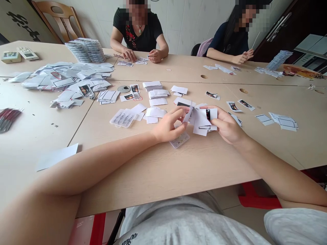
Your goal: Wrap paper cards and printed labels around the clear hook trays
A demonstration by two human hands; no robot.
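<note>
Over the table's near middle, my right hand [227, 126] grips a loose bunch of white paper cards [201, 119], some with dark printed pictures. My left hand [171, 124] pinches a card [188, 114] at the left side of that bunch, its thumb and fingers closed. Below my left hand lies a clear plastic case [179, 140], partly covered by the hand. Another clear plastic case [123, 118] with small dark shapes inside rests farther left. White cards [155, 112] lie beside it, and stacked cards [156, 92] stand behind.
A large heap of white cards [68, 76] spreads at the left, with stacked clear cases [85, 49] behind it. A tape roll [124, 89] lies near the middle. Outlined cards [286, 121] lie at right. Two people [138, 30] sit across the table [143, 177].
</note>
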